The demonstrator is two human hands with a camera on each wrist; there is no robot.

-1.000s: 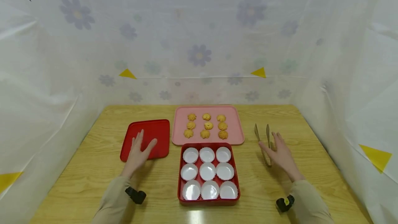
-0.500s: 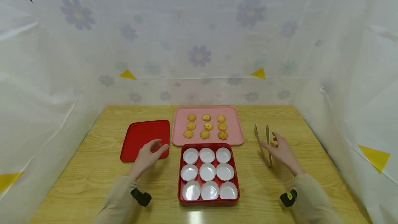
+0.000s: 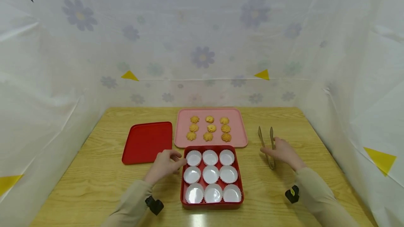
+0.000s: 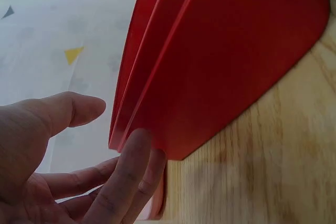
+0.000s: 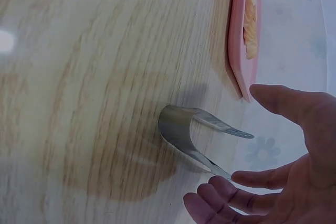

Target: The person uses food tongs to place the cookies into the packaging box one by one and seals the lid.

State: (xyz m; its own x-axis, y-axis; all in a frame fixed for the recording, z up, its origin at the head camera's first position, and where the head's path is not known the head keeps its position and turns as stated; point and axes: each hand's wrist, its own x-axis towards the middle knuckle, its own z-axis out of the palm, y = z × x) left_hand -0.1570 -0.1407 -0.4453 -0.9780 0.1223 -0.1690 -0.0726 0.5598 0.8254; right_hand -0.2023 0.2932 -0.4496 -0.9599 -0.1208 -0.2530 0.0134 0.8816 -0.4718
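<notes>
My left hand (image 3: 165, 165) is at the left wall of a deep red box (image 3: 212, 206) filled with white paper baking cups (image 3: 210, 173). In the left wrist view the thumb stands apart from the rim, while the fingertips (image 4: 137, 142) overlap the box's outer wall. My right hand (image 3: 284, 153) is over metal tongs (image 3: 267, 153) that lie on the table with their arms spread. Seen from the right wrist, its thumb and fingers are spread apart on either side of the tongs (image 5: 176, 127), fingertips close to one arm.
Behind the box, a pink tray (image 3: 241, 137) carries rows of piped cookies (image 3: 211, 128). A flat red lid-like tray (image 3: 143, 143) lies at the left on the wooden table (image 3: 94, 171). White flowered sheeting (image 3: 202, 90) encloses the back and both sides.
My left hand has moved right and nearer, from over the flat red tray to the box's left edge. The right hand has shifted slightly left, closer over the tongs, its fingers more bent.
</notes>
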